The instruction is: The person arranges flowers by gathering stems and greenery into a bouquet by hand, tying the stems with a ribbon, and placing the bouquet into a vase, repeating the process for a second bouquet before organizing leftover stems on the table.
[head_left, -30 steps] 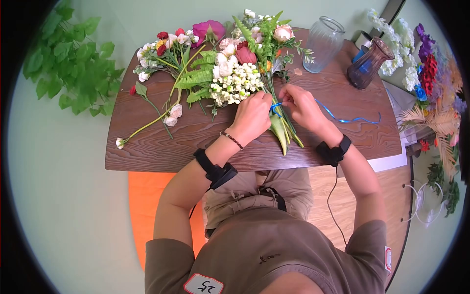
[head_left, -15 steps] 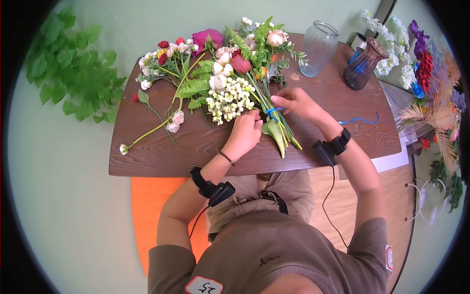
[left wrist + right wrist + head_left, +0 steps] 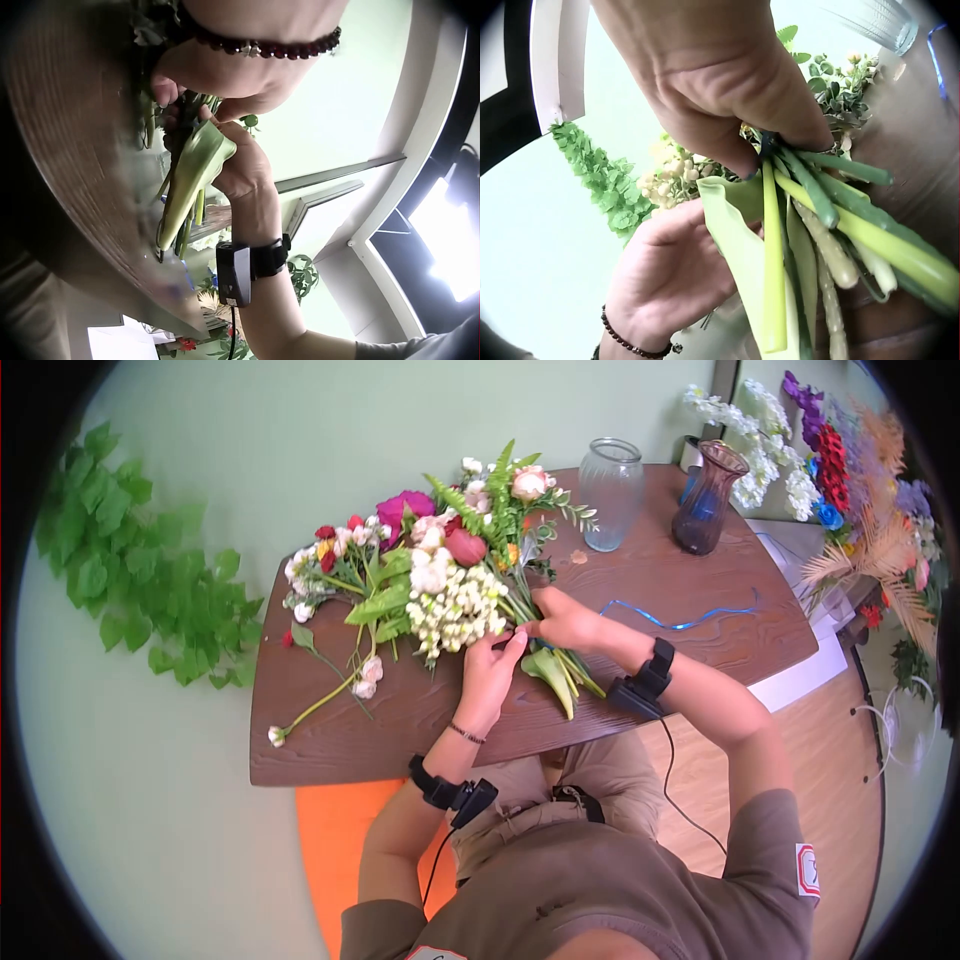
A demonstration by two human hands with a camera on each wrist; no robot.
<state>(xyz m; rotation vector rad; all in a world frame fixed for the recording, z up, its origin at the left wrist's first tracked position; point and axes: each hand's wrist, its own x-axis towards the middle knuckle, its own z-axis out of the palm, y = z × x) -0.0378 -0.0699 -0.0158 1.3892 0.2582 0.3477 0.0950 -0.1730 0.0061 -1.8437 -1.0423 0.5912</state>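
At a wooden desk (image 3: 730, 570), a person's right hand (image 3: 568, 625) pinches the stems of a bouquet (image 3: 452, 605) lying there; the left hand's (image 3: 487, 682) hold is hidden. Binding seems underway, calling next for steady stems.

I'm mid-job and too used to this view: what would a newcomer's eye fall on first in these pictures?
Probably the bouquet of white, pink and red blooms near the middle of the table, with the right hand pinching its green stems. Then, likely, the large magenta flower at its upper left, and the clear vase and purple vase at the table's far right.
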